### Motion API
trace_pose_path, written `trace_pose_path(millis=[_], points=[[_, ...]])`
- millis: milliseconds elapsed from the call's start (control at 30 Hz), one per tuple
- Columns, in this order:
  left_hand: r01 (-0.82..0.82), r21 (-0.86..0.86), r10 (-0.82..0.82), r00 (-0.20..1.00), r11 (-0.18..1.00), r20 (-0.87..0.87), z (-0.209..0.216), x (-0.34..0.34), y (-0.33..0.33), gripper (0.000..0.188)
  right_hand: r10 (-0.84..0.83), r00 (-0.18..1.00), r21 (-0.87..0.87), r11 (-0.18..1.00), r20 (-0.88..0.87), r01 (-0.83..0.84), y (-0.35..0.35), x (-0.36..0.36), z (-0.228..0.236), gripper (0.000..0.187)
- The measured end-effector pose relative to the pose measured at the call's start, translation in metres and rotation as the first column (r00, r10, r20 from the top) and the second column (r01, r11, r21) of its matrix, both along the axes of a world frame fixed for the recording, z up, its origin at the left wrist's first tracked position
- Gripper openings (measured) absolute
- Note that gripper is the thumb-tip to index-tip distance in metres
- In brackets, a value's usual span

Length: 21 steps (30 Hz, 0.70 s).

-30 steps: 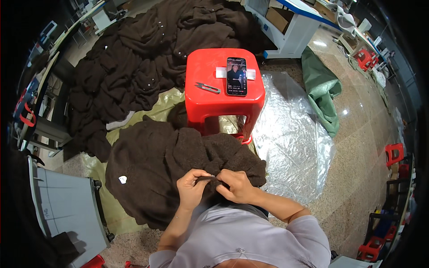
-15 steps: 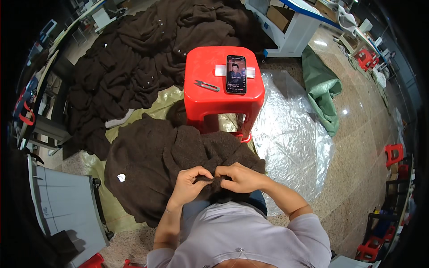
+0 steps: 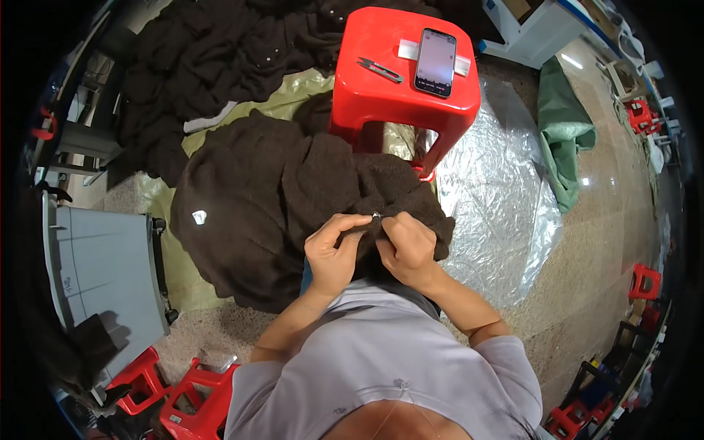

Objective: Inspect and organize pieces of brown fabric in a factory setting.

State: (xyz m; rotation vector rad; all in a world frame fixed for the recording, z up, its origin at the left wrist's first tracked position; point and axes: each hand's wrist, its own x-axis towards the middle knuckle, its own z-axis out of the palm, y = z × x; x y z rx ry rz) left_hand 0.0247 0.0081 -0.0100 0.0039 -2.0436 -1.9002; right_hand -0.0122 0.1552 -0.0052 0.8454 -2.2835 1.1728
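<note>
A dark brown fuzzy cloth (image 3: 249,191), seemingly a garment, lies bunched over my lap and spreads forward to the left. My left hand (image 3: 334,249) pinches it near the middle, thumb and forefinger close together. Right beside it, my right hand (image 3: 408,246) has its fingers curled closed on the same part of the cloth. A tiny shiny piece (image 3: 376,216) shows at the left fingertips, between the two hands; it is too small to name surely. A small white tag (image 3: 199,217) sits on the cloth's left side.
Ahead stands a red plastic stool (image 3: 403,110) with thread snips (image 3: 380,70) and a phone (image 3: 436,62) on it. Behind lies a heap of brown cloth (image 3: 220,55). Clear plastic sheeting (image 3: 499,183) covers the floor at right; a grey bin (image 3: 110,271) stands left, red stools (image 3: 194,396) lower left.
My view has tilted down, so the stool and cloth sit higher in the picture. Both hands still grip the cloth; a shiny bit now shows between them. The phone's screen has changed.
</note>
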Motion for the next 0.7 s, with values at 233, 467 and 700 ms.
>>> trace_pose_path(millis=[233,467,700], points=[[0.182,-0.224,-0.069,0.897,0.957,0.436,-0.009,-0.020,-0.050,0.018,-0.103,0.985,-0.006,0.994,0.141,0.105,0.029,-0.020,-0.017,0.024],[-0.050,0.600,-0.307,0.824,0.799,0.476,-0.017,-0.023,-0.074,0.016,0.161,0.769,-0.261,0.965,0.619,0.008,0.034,-0.044,-0.010,0.029],[0.057,0.542,-0.358,0.807,0.839,0.470,-0.003,-0.029,-0.053,0.011,0.351,0.689,-0.293,0.934,0.634,-0.207,-0.001,-0.049,0.002,0.015]])
